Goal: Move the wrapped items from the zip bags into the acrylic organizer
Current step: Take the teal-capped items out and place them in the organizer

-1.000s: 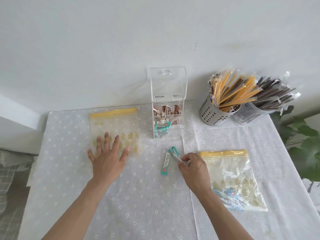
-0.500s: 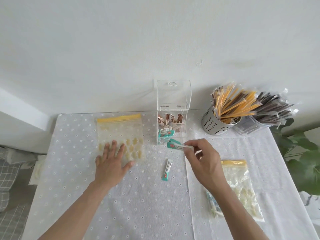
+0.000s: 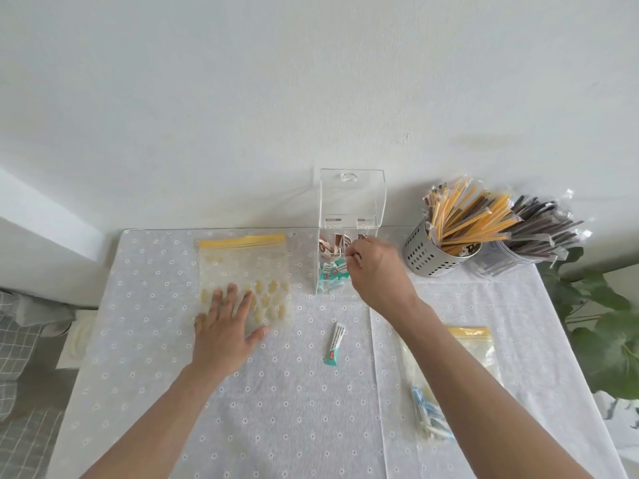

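Sachet [image 3: 335, 343] on table betw. hands, near organizer [image 3: 349, 233].

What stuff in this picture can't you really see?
- Right zip bag: the right arm covers much of it in the head view.
- Right hand: fingertips blurred at the acrylic organizer; whether they still pinch a packet is unclear.
- Writing on the teal packet on the table: too small to read.
- Plant: cut off by the right edge.
- Left zip bag: the left hand hides its lower part.

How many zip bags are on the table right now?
2. One zip bag lies left of the acrylic organizer, under the left hand; the other lies right, partly hidden by the right forearm.
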Action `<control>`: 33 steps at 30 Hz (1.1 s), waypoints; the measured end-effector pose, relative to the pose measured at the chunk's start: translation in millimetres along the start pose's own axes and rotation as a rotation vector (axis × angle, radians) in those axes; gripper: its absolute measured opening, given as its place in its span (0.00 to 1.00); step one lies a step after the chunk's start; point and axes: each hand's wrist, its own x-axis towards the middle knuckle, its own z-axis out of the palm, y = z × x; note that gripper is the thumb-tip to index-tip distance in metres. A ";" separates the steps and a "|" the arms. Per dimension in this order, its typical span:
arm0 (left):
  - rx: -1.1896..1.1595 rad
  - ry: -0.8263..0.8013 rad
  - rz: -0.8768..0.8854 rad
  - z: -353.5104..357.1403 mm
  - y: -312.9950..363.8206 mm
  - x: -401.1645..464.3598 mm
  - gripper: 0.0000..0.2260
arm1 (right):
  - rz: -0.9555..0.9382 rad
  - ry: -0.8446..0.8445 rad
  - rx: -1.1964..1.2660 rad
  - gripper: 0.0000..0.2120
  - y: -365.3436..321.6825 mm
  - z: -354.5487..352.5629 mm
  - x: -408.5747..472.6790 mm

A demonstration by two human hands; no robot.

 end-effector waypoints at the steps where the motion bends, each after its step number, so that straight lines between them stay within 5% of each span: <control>1: -0.001 0.000 0.000 0.6 -0.2 0.1 0.41 | -0.007 -0.021 0.001 0.07 -0.2 3.3 1.6; 8: -0.027 -0.006 -0.010 3.8 -1.6 1.7 0.41 | 0.022 -0.071 0.066 0.14 -6.9 7.6 3.4; 15: -0.027 -0.005 -0.013 5.6 -2.4 2.5 0.40 | 0.023 -0.041 0.036 0.06 -0.2 19.3 0.3; 27: -0.038 0.008 -0.011 7.2 -3.7 1.9 0.40 | 0.076 -0.200 -0.317 0.11 -14.6 35.0 23.4; 33: -0.040 0.010 -0.011 6.9 -3.0 1.5 0.40 | -0.071 0.038 -0.136 0.09 0.6 17.0 -9.3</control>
